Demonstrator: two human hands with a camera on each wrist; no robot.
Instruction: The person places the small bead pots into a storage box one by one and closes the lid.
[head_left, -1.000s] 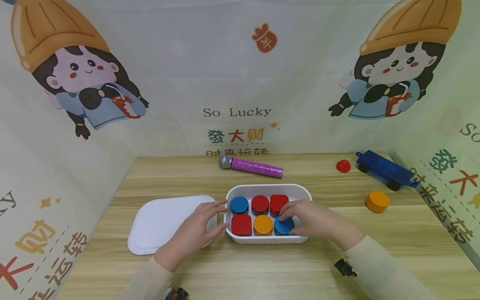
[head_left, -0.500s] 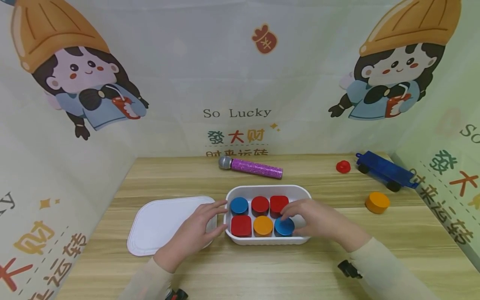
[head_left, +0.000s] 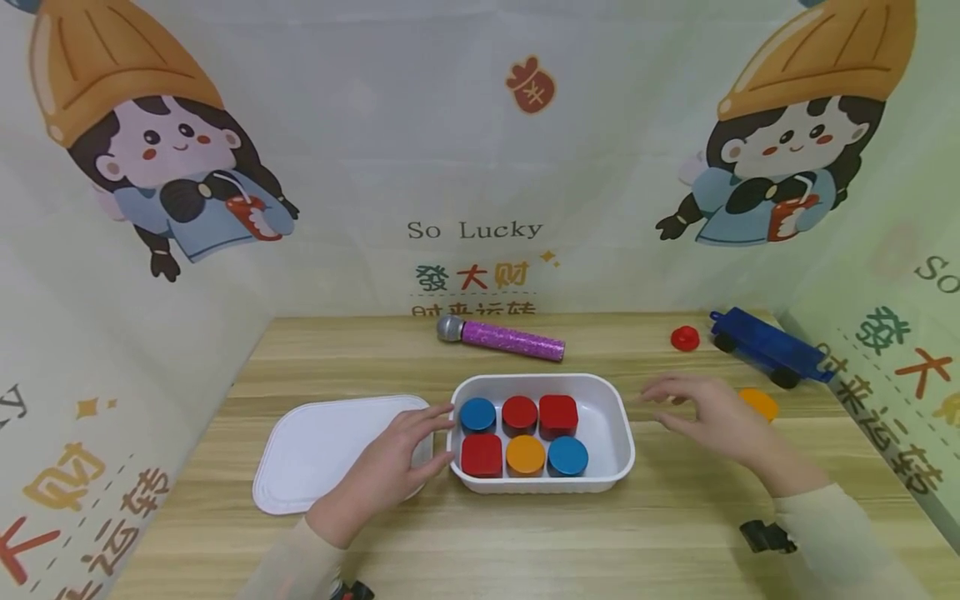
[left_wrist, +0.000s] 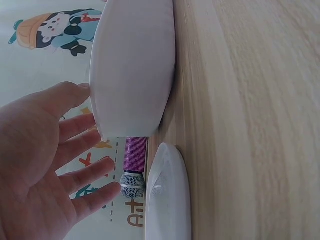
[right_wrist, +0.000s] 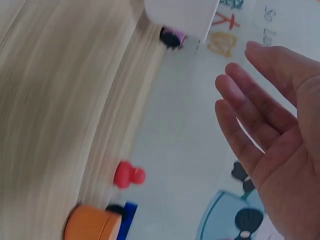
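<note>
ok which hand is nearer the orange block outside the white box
Right. The right hand is left of the orange block, overlapping its edge in the head view; the left hand is farther off, at the left end of the white box.

The head view peers forward and down across the table [head_left: 495, 542]; the wrist views, tipped sideways, face the backdrop [head_left: 420, 125] from close beside left hand [head_left: 390, 462] and right hand [head_left: 711, 419]. Both catch the white box [left_wrist: 132, 65] and microphone [head_left: 513, 340].
</note>
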